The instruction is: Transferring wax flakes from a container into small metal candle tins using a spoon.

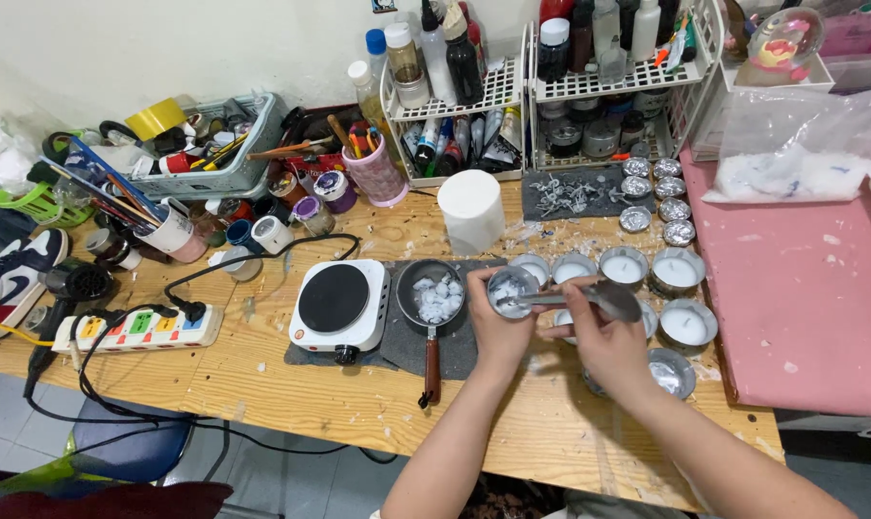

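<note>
Left hand [498,322] is wrapped around one small metal cup [510,288], holding it up just right of the saucepan [432,298]. Right hand [609,341] is closed on a metal spoon [575,299], its tip reaching into that cup. One saucepan, wooden handle toward the person, with white wax chunks inside, sits on a dark mat beside one white hotplate [340,305]. Behind the hands, a row of four wax-filled tins [623,268] on the wooden counter [291,384], two more to the right of the right hand, and one tin nearer the front edge. Five small foil cups [661,200] are clustered further back. One white pillar candle [471,210] stands upright behind the saucepan. One power strip [137,329] lies at the left. Two wire racks [551,91] of bottles line the wall.
</note>
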